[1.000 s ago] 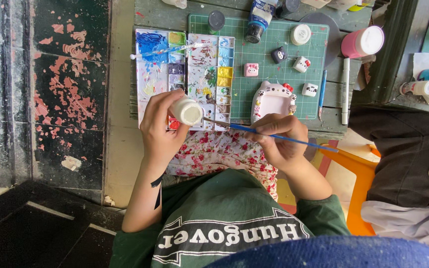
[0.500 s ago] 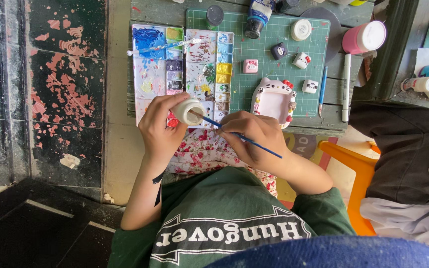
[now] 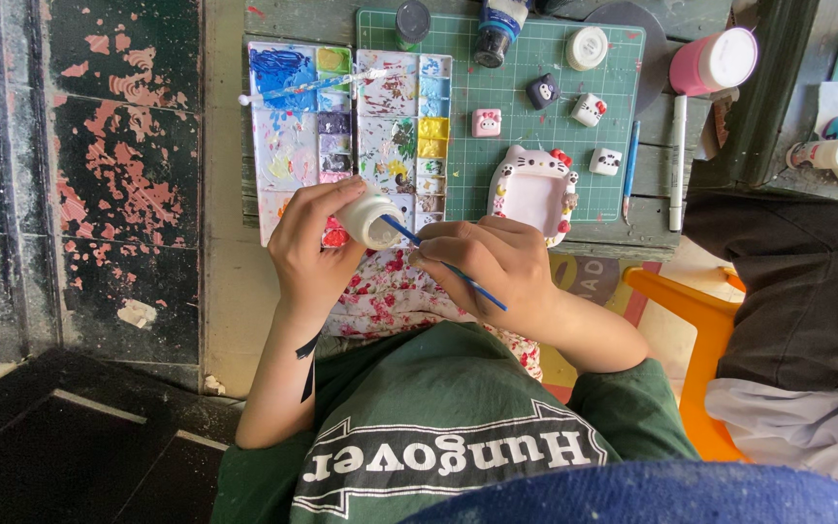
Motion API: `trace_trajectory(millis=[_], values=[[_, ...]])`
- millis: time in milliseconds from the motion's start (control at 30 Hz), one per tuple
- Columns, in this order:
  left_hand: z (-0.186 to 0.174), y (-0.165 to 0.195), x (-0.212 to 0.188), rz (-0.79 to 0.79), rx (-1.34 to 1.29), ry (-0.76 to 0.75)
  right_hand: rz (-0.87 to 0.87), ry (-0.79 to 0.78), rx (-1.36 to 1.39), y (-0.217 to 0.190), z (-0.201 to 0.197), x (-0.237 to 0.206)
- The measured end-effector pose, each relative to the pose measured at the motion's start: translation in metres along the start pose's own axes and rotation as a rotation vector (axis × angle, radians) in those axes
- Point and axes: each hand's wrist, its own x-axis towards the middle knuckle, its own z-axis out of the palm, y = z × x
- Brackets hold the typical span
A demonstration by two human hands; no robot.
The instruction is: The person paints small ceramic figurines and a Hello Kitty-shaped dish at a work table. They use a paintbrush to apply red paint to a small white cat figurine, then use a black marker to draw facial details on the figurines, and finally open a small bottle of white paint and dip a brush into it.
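White paint pot (image 3: pixel 369 215) sits gripped in the left hand (image 3: pixel 307 254); right hand (image 3: pixel 492 264) (fingers pinched) pokes a blue brush (image 3: pixel 443 263) in.

We note a green cutting mat (image 3: pixel 516 92) on the tabletop (image 3: pixel 303 19) — small cat figurines on it: pink (image 3: pixel 486 122), dark (image 3: pixel 542 91), two white (image 3: pixel 589 110) (image 3: pixel 605 161). A cat-shaped frame (image 3: pixel 533 190) lies at its near edge. Right of it — pink jar (image 3: pixel 713 62), white marker (image 3: pixel 677 162), orange chair (image 3: pixel 700 330).

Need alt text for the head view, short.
Seen from above, a person's left hand holds a small white pot while the right hand dips a blue brush into it. Beyond lie a paint palette and a green mat with a cat-shaped frame and small figurines.
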Motion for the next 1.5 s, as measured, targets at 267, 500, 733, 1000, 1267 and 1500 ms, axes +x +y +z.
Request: trace_trajectory(millis=[267,500,733,1000,1267,1500], values=[[-0.001,0.001,-0.001,-0.008,-0.017,-0.024,0.012,0.009,-0.024,-0.002,0.000,0.007],[-0.001,-0.001,-0.002,-0.016,-0.013,-0.031,0.193,0.033,0.185,0.001,0.006,0.006],[-0.002,-0.003,0.001,-0.011,-0.019,-0.032,0.316,0.205,0.410,0.004,0.006,-0.015],[-0.009,-0.008,0.002,-0.035,0.047,-0.037,0.535,0.550,0.802,0.021,0.011,-0.051],[-0.021,-0.035,-0.017,-0.179,0.151,0.121,0.676,0.740,0.838,0.045,0.023,-0.068],[-0.019,-0.066,-0.044,-0.160,0.050,0.258,0.816,0.626,0.682,0.051,0.047,-0.068]])
